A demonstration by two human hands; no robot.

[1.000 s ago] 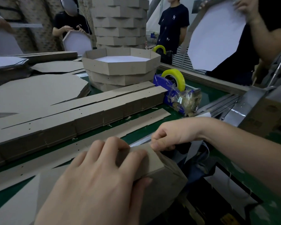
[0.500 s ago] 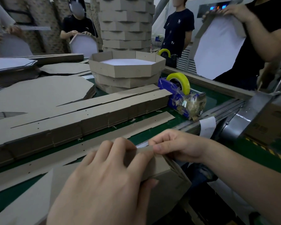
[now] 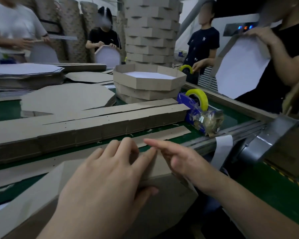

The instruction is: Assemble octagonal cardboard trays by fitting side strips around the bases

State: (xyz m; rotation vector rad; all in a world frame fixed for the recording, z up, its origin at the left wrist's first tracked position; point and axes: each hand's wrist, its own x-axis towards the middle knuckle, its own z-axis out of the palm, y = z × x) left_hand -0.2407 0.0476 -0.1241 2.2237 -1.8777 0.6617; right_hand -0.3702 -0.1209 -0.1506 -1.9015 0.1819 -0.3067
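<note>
A brown cardboard tray point(image 3: 164, 202) lies close to me at the bottom of the view, its side strip point(image 3: 160, 167) folded up around the base. My left hand point(image 3: 107, 183) grips that strip at a corner, fingers curled over its top edge and thumb pressed on the outer face. My right hand point(image 3: 177, 160) is just to the right, fingers mostly straight. Its index finger points left along the top edge, close to my left fingertips. The tray's inside is hidden by my hands.
A pile of flat side strips point(image 3: 110, 121) and one loose strip point(image 3: 164, 135) lie across the green table point(image 3: 231, 118). Behind are a blue tape dispenser point(image 3: 197, 107), stacked finished trays point(image 3: 148, 83) and flat bases point(image 3: 67, 97). Several people stand around; one at right holds a tray point(image 3: 240, 66).
My right hand has let go of its pinch on the strip's top edge and straightened its fingers. My left hand keeps its grip. The view has tilted up slightly.
</note>
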